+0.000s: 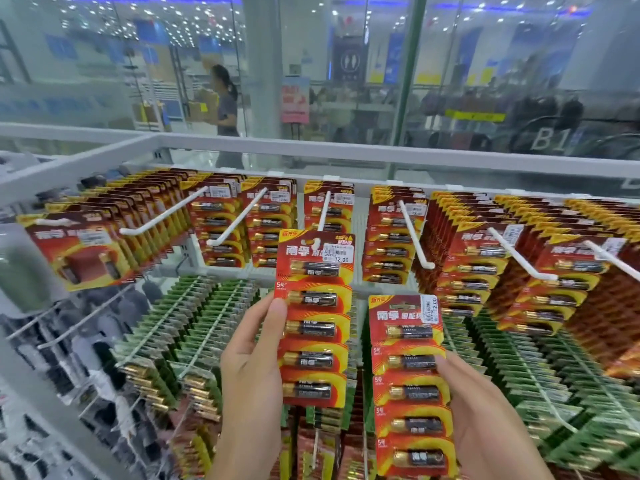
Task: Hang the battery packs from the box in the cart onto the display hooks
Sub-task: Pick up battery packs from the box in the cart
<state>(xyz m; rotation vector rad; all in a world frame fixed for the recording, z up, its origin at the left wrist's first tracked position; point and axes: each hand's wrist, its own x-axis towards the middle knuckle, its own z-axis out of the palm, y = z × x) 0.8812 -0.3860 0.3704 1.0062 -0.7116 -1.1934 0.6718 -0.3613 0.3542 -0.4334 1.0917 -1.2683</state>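
My left hand (251, 372) grips a red strip of battery packs (313, 320) by its left edge, thumb on the front. The strip's top hole sits at the tip of a white display hook (323, 213) in the upper row. My right hand (485, 417) holds a second red battery strip (410, 382) lower and to the right, thumb pressed on its right edge. More red battery strips hang at the back of that same hook. The box and the cart are out of view.
White hooks (415, 233) stick out toward me along the upper row, several with red battery strips at their backs. Green battery packs (194, 317) fill the lower rows. A white rail (346, 154) tops the rack, with glass behind it and a person walking beyond.
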